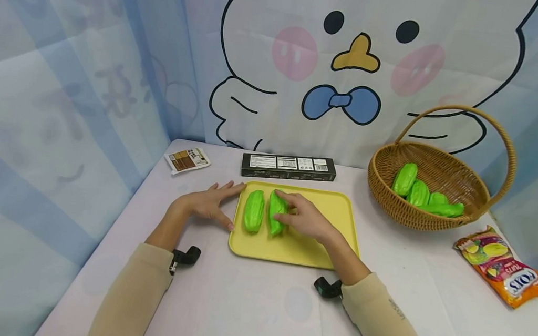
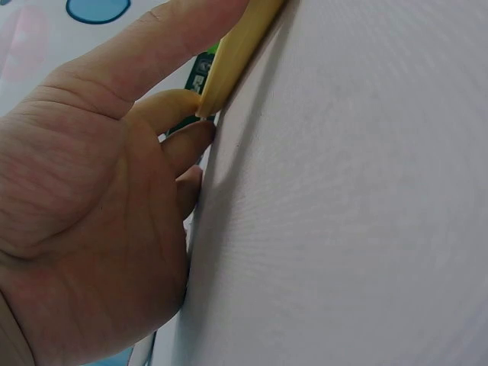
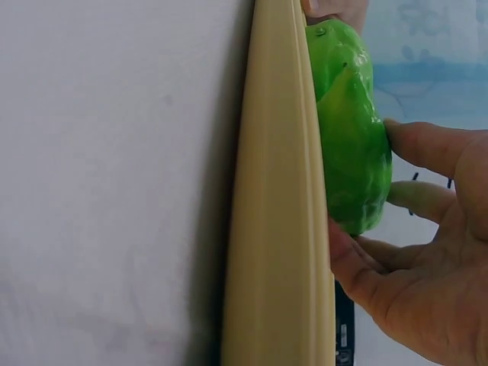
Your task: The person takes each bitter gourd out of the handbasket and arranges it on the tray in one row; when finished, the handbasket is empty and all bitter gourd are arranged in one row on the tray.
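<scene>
Possibly the weak point here is how lightly the right hand [image 1: 305, 215] seems to have its piece: thumb and fingertips lie narrowly about a bright green, glossy, ridged oblong vegetable [image 1: 276, 206], and how firmly they pinch cannot be told. Should that pinch loosen or press unevenly, the rounded, slick-looking sides could let the vegetable roll leftward from the fingers and knock its neighbour — a second green, ridged vegetable [image 1: 253, 211], just left of the grip and apart from the held one. The yellow, rectangular, shallow-rimmed tray [image 1: 312, 253] could also slide if the right hand pushed sideways, since only the left hand [image 1: 207, 201] braces it. That hand is spread wide, holds no vegetable, and touches the tray's left edge with the thumb and a finger.

The gripped vegetable lies right under the right hand's fingertips, over the left half of the tray, its long axis pointing away from the person. In the right wrist view the near rim hides its underside — so whether it rests fully on the tray floor cannot be told. Well off to the right of the grip and farther from the person, a brown woven wicker basket [image 1: 389, 209] with a tall hoop handle holds more green vegetables [image 1: 405, 180].
</scene>
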Tool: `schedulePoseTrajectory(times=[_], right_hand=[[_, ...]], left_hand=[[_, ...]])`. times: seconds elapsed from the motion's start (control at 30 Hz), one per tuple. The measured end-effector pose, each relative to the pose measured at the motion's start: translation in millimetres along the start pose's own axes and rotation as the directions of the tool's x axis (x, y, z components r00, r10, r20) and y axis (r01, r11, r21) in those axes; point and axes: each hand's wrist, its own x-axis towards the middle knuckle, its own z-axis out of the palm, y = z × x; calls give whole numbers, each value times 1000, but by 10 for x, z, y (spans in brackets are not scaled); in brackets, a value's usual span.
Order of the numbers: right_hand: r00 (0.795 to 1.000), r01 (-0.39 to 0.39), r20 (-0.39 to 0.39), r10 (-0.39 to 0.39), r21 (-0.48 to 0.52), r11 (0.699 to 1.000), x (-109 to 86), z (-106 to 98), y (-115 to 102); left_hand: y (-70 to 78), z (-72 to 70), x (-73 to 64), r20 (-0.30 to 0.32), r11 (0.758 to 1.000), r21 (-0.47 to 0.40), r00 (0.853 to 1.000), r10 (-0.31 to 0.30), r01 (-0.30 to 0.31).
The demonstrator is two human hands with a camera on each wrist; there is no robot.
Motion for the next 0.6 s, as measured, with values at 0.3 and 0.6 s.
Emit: schedulePoseTrajectory(times=[0.3, 0.6], right_hand=[[1000, -2, 26, 1, 27, 1000, 9, 4, 13], [999, 8, 32, -9, 49, 999, -1, 18, 0]], left_hand=[[16, -8, -18, 2, 1000, -8, 1000, 12, -12], [37, -6, -32, 5, 1000, -12, 1000, -1, 1]])
